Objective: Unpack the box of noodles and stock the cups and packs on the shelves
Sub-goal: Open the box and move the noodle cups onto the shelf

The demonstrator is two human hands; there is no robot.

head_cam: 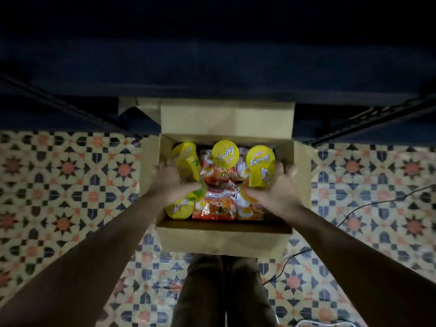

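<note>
An open cardboard box (224, 239) stands on the floor in front of me. Inside are several yellow noodle cups: one tilted at the left (186, 161), one at the back middle (224, 154), one at the right (260, 166) and one at the front left (178, 208). Orange-red noodle packs (214, 206) lie between them. My left hand (169, 182) reaches into the box beside the left cup, fingers spread and blurred. My right hand (278, 187) reaches in beside the right cup, fingers straight along its side. Neither hand plainly grips anything.
A dark blue metal shelf (212, 67) runs across the top, its slotted uprights (368, 121) at both sides of the box. The floor has patterned tiles (70, 185). A black cable (354, 210) trails at the right. My legs (221, 291) are below the box.
</note>
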